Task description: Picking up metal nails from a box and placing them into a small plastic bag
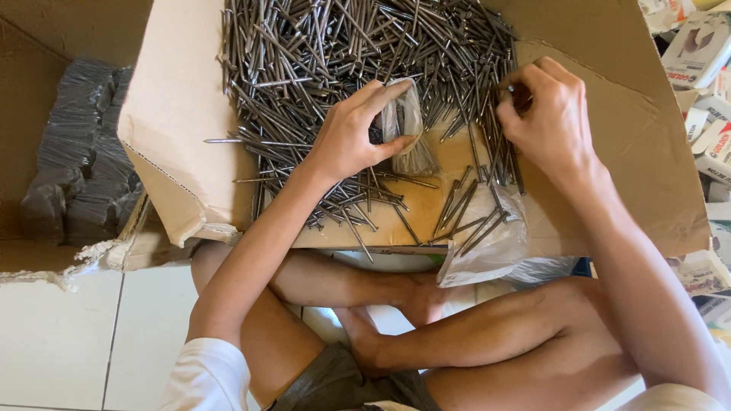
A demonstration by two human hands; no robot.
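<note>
Nails (509, 144) under right hand (550, 122) run lengthwise, away from person.

Landmark: opened brown cardboard box (609, 152). Small clear plastic bag (405, 125) lies on it, centre; a larger one (487, 247) at its near edge. White printed cartons (704, 91) stacked right of it. Grey wrapped bundles (80, 164) left.

A single head-worn camera looks almost straight down from close above the seated person's crossed legs (426, 335), facing a flattened cardboard sheet (609, 152) spread with nails (343, 53) on the tiled floor (68, 335).
</note>
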